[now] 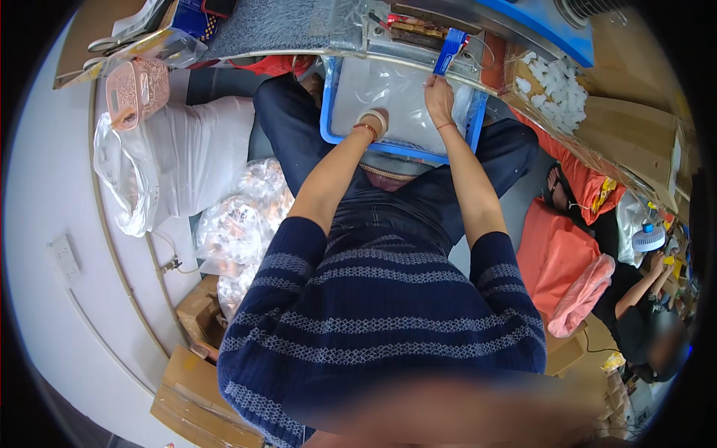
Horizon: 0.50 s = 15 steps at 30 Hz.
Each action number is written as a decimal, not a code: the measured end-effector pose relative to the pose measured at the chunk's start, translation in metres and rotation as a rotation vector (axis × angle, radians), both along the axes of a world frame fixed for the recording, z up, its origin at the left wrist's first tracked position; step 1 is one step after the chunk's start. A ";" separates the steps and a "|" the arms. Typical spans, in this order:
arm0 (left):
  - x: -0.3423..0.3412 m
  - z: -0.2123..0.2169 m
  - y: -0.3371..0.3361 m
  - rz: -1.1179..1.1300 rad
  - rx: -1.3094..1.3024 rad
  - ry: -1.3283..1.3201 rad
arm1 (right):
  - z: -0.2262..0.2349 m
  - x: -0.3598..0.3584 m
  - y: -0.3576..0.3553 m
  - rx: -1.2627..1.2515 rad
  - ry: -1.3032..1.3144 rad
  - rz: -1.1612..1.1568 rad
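Observation:
A blue tub (326, 119), lined with clear plastic, rests between my knees in front of me. My left hand (382, 119) reaches over its near side, wearing a beaded bracelet; its fingers are hidden below the wrist. Above the right part of the tub is my right hand (441, 98), fingers closed on the lower end of a narrow blue packet (451, 51) with white and red marks. The packet points up toward the bench edge, overlapping the metal fixture (418, 33) there.
White scraps (553, 93) fill a carton at the right. Clear bags of small items (246, 213) and a pink basket (138, 89) stand left. Red bags (560, 254) lie to my right, near another person (642, 313) whose hands are at other items.

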<state>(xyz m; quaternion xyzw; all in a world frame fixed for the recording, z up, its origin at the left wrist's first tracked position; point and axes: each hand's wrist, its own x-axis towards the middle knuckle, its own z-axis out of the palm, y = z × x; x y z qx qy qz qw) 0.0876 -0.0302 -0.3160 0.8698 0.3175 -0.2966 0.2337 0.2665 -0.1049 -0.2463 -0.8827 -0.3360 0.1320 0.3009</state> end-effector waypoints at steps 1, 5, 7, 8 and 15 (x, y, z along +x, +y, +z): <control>0.000 0.011 -0.005 -0.090 0.023 0.045 | -0.002 0.002 -0.002 -0.043 -0.003 -0.001; 0.018 0.152 -0.035 -0.059 -0.040 -0.222 | -0.006 0.023 -0.040 -0.129 0.043 -0.061; 0.014 0.187 -0.032 0.212 -0.008 -0.586 | 0.013 0.020 -0.034 -0.098 0.104 -0.012; 0.018 0.182 -0.033 0.207 -0.016 -0.590 | 0.022 0.018 -0.033 -0.070 0.163 0.039; -0.018 0.052 0.042 0.277 0.073 -0.356 | 0.105 -0.033 -0.050 -0.003 -0.278 0.411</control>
